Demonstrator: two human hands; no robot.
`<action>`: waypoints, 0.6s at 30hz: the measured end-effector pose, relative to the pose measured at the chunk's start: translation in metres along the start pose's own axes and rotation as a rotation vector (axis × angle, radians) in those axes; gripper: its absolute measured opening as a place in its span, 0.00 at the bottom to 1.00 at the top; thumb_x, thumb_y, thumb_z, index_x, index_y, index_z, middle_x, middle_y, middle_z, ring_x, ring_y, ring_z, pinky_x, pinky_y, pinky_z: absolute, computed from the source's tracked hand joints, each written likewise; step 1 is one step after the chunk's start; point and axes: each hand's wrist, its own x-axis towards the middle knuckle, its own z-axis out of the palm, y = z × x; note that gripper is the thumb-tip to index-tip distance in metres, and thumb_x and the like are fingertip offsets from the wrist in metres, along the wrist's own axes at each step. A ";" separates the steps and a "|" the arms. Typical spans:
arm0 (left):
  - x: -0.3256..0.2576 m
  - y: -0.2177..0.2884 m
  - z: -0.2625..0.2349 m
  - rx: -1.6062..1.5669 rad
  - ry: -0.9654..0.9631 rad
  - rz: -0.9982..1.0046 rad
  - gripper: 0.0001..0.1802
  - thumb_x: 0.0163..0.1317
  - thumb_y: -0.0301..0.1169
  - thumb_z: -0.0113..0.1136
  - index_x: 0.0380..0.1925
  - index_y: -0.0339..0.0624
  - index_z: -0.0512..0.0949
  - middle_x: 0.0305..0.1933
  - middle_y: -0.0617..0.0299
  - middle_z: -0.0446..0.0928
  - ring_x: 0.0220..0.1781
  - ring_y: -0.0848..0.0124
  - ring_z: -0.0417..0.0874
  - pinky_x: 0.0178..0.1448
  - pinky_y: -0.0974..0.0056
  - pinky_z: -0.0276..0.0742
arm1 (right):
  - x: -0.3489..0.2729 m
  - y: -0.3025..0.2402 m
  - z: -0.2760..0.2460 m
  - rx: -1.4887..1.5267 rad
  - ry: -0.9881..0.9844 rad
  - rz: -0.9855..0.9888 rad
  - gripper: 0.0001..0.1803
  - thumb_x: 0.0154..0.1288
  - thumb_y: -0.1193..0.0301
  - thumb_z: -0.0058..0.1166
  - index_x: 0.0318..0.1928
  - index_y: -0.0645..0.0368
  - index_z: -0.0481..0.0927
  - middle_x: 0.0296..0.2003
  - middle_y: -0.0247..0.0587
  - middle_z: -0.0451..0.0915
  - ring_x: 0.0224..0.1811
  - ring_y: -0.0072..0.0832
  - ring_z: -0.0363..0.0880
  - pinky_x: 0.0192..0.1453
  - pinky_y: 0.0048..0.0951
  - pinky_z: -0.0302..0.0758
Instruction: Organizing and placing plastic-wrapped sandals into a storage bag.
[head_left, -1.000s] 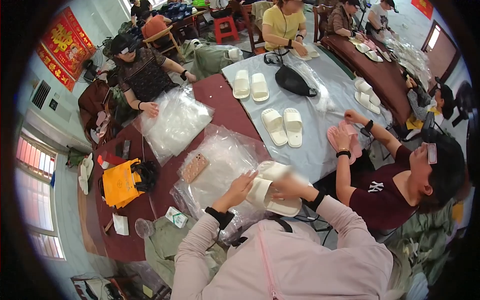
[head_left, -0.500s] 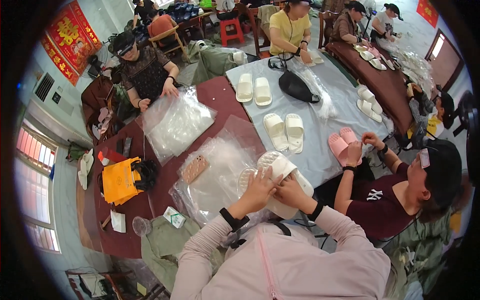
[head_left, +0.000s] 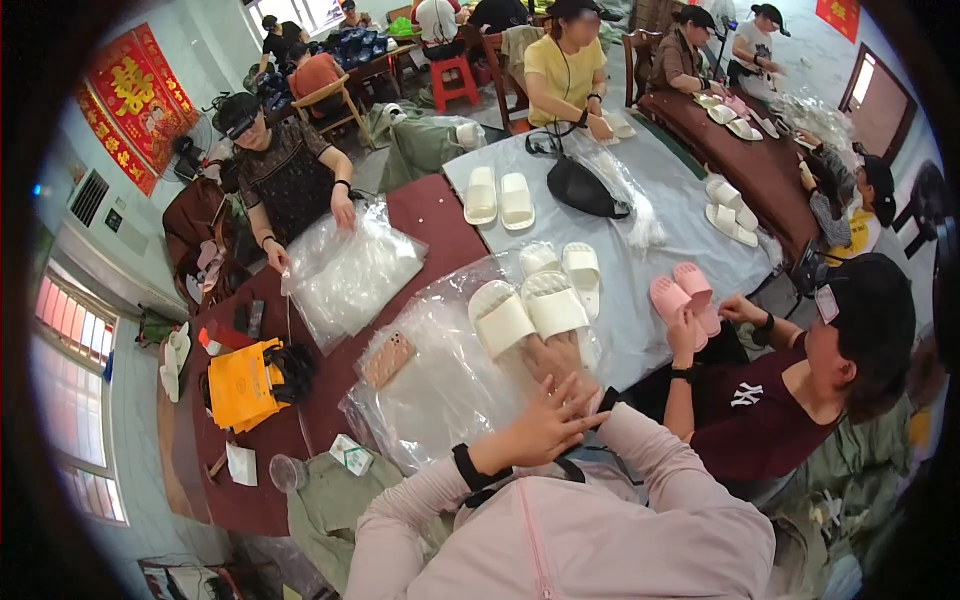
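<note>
Two cream slippers [head_left: 527, 311] above right hand [head_left: 562, 358]

Both my forearms come up from the lower middle of the frame in pale pink sleeves. My left hand [head_left: 545, 425] is spread, fingers fanned toward centre, a dark band at its wrist. My right hand [head_left: 562, 358] lies just above it, flat, fingers extended.
</note>
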 end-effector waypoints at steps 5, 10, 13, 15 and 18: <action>0.006 0.012 -0.016 -0.077 0.155 -0.004 0.23 0.65 0.32 0.44 0.61 0.50 0.64 0.67 0.55 0.57 0.68 0.48 0.53 0.68 0.42 0.44 | 0.019 -0.016 0.029 0.002 -0.217 -0.112 0.19 0.56 0.59 0.51 0.45 0.55 0.75 0.42 0.49 0.76 0.50 0.47 0.69 0.56 0.52 0.60; -0.025 0.004 -0.066 -0.359 0.561 -0.139 0.14 0.65 0.32 0.42 0.46 0.41 0.72 0.53 0.54 0.73 0.57 0.58 0.71 0.62 0.54 0.59 | 0.016 -0.035 0.007 0.890 -0.186 -0.505 0.18 0.60 0.66 0.47 0.51 0.56 0.71 0.48 0.47 0.71 0.50 0.46 0.70 0.56 0.45 0.64; -0.063 0.009 -0.079 -0.371 1.054 -0.274 0.17 0.70 0.37 0.35 0.40 0.39 0.74 0.46 0.55 0.77 0.43 0.62 0.78 0.47 0.63 0.71 | 0.053 -0.093 -0.042 0.651 -0.836 -0.758 0.15 0.60 0.69 0.49 0.48 0.56 0.75 0.53 0.47 0.70 0.60 0.42 0.64 0.61 0.40 0.63; -0.084 0.035 -0.109 -0.224 0.983 -0.624 0.18 0.70 0.39 0.37 0.38 0.37 0.73 0.43 0.57 0.78 0.39 0.66 0.78 0.45 0.62 0.72 | 0.047 -0.100 -0.051 0.858 -0.863 -0.724 0.19 0.65 0.68 0.47 0.56 0.56 0.71 0.55 0.46 0.69 0.61 0.38 0.64 0.62 0.34 0.62; -0.117 0.068 -0.088 -0.320 1.041 -0.907 0.12 0.67 0.34 0.42 0.35 0.38 0.73 0.36 0.53 0.76 0.36 0.59 0.77 0.43 0.61 0.71 | 0.062 -0.119 -0.072 1.093 -1.438 -0.504 0.22 0.70 0.67 0.42 0.62 0.55 0.64 0.59 0.45 0.67 0.61 0.33 0.65 0.63 0.31 0.60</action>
